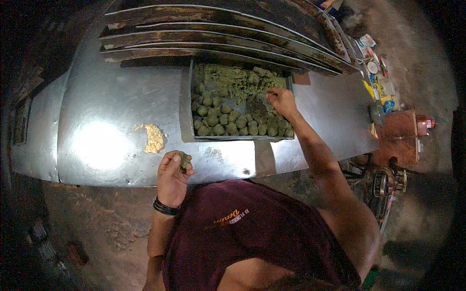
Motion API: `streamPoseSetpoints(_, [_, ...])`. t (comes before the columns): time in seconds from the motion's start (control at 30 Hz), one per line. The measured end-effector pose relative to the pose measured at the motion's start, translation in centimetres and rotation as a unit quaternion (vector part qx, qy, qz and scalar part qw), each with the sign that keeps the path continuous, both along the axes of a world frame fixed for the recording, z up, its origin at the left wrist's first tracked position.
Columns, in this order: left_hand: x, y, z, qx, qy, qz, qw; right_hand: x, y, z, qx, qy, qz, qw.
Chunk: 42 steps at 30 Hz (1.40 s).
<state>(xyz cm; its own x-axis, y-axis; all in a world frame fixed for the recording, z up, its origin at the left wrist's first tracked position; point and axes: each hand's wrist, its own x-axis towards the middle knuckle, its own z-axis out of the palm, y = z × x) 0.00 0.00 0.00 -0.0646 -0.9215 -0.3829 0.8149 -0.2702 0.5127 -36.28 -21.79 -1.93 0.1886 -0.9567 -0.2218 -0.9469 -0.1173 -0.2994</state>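
Steel-topped bench [111, 97], bare sheet metal, glare patch toward left end.
Stack of empty dark trays [218, 34] along far edge, overlapped, out of working reach.
Open tray [186, 121] mid-bench: loose green mass [238, 80] at far side, rolled balls [233, 123] in rows at near side.
Yellowish crumb pile [154, 138] left of tray.
Right hand [280, 99] in tray, fingers curled, pinching at loose mass.
Left hand [172, 172] at near edge, closed around green lump [184, 160], raised, apparently for shaping.
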Motion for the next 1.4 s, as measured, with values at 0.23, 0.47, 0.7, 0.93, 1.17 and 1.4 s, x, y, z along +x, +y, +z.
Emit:
streamPoseSetpoints(0.23, [-8.7, 0.7, 2.1, 0.02, -0.056, 0.026, 0.998, 3.5, -4.6, -5.6, -0.352, -0.025, 0.212, 0.911])
streamPoseSetpoints(0.47, [-15.2, 2.7, 2.2, 0.059, -0.038, 0.106, 0.992, 1.2, -3.9, -4.1, -0.184, 0.131, 0.262, 0.938])
streamPoseSetpoints(0.7, [-13.7, 2.6, 3.9, -0.001, -0.051, 0.119, 0.992, -2.3, -7.0, -3.2, 0.058, -0.024, 0.257, 0.964])
streamPoseSetpoints(0.93, [-10.3, 1.5, 2.8, -0.008, -0.004, 0.056, 0.998, -4.4, -6.1, -2.0, -0.013, -0.145, 0.075, 0.987])
streamPoseSetpoints(1.17, [-3.3, -1.4, 2.6, -0.019, -0.01, -0.023, 1.0, -1.7, -6.5, 0.0, -0.077, 0.059, 0.154, 0.983])
streamPoseSetpoints(1.4, [2.1, -2.2, 1.6, -0.021, -0.031, -0.007, 0.999, 0.2, -5.5, 1.0, -0.068, 0.044, 0.074, 0.994])
